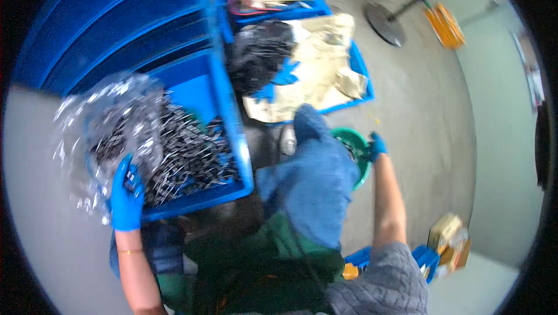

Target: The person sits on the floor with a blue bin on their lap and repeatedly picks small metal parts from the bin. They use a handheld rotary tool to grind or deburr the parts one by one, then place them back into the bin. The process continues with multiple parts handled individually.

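Note:
My left hand (127, 196), in a blue glove, has its fingers curled round a few small black parts (132, 176). It is beside a clear plastic bag (78, 140), which lies over the left side of a blue bin (232, 135). Many small black and shiny parts (183, 152) are heaped in that bin, and more show through the bag. On my right, my gloved right hand (376, 147) is at the rim of a round green basket (366, 172) with small dark parts inside. Blur hides what its fingers hold, if anything.
Blue bins (116, 18) are stacked beyond the parts bin. A blue tray (361, 65) holds cream sheets and a black plastic bag (261, 53). Further right are a round stand base (385, 23) and an orange object (444, 25). Boxes (447, 236) stand by the right wall.

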Demonstrator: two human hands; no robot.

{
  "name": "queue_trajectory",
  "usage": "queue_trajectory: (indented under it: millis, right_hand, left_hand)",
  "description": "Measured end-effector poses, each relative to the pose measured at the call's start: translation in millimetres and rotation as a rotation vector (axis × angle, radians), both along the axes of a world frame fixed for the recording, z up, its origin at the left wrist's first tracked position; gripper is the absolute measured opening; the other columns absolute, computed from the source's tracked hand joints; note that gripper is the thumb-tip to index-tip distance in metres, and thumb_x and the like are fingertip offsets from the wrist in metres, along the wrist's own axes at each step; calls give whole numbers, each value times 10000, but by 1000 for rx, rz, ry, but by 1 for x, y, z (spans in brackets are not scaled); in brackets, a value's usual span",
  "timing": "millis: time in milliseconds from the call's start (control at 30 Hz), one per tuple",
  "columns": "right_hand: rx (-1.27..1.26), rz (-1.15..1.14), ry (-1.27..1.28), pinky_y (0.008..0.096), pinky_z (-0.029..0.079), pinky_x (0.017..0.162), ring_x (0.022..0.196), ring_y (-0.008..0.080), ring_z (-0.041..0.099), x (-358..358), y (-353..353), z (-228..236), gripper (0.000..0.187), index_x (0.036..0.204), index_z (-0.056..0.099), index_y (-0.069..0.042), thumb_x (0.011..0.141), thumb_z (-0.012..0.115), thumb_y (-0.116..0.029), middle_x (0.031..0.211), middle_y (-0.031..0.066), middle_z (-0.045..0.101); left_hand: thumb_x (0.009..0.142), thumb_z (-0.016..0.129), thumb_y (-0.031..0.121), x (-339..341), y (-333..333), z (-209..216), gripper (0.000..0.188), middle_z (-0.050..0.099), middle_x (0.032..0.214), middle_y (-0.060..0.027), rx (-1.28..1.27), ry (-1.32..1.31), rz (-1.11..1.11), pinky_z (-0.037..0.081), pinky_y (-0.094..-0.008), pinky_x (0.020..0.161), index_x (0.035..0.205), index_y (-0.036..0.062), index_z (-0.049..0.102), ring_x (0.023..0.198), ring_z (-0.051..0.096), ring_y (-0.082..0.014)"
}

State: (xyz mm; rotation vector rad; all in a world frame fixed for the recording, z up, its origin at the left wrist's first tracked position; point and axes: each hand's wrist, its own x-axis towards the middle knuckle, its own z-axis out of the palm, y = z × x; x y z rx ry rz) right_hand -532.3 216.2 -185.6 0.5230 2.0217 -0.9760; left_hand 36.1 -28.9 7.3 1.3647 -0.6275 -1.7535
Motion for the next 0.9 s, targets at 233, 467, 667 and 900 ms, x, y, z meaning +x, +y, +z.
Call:
queue_trajectory:
  millis: [233, 467, 667, 900]
  right_hand:
    - [-713, 977, 370, 302, 373, 825, 955, 143, 494, 115, -186, 253, 301, 1071, 501, -58, 813, 438, -201, 1053, 67, 524]
    - [-895, 2387, 420, 339, 436, 747, 839, 274, 551, 357, -248, 145, 192, 919, 587, -89, 754, 494, -116, 885, 127, 574]
    - [-584, 2730, 1219, 355, 454, 566, 724, 243, 546, 429, -231, 72, 105, 743, 561, -78, 683, 479, -105, 740, 93, 557]
    - [-745, 2334, 711, 293, 454, 565, 666, 211, 560, 416, -234, 108, 102, 780, 566, -54, 753, 506, -132, 728, 93, 576]
  left_hand:
    - [837, 402, 137, -14, -17, 40, 285, 451, 743, 37, -93, 191, 82, 240, -152, 404, 1085, 17, 475, 517, 327, -15]
    - [839, 397, 119, 17, -16, 45, 282, 453, 762, 4, -206, 334, 53, 259, -138, 411, 1083, -6, 462, 533, 342, -26]
    - [762, 429, -61, 25, -7, 43, 355, 456, 826, -13, -534, -104, -174, 301, -129, 436, 1112, -3, 441, 582, 373, -30]
    - [772, 436, -23, 17, -4, 36, 298, 463, 777, -7, -577, -182, -225, 302, -139, 430, 1065, 15, 476, 564, 386, -31]
